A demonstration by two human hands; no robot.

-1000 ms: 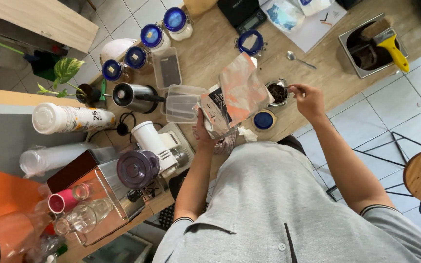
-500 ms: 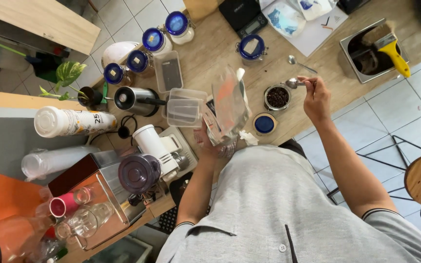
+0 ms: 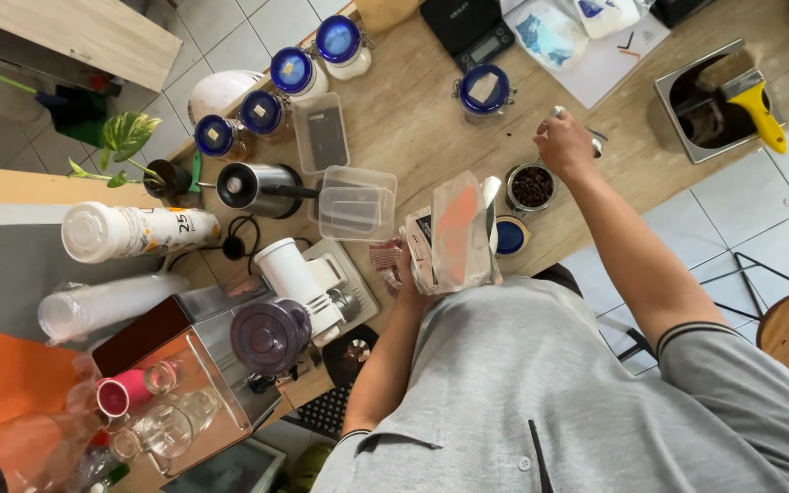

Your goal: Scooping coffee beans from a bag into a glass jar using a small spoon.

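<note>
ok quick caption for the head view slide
Left hand holds a foil pouch; right hand grips a spoon above an open jar of coffee beans.

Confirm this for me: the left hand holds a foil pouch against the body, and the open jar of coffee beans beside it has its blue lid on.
One detail is wrong. The head view shows the jar of coffee beans uncovered, with the blue lid lying on the table beside it. The left hand does hold the foil pouch.

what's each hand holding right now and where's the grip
The left hand holds a foil pouch, grip low on its side. The right hand is closed on a small metal spoon above the open jar of coffee beans; the exact grip is hidden.
</note>
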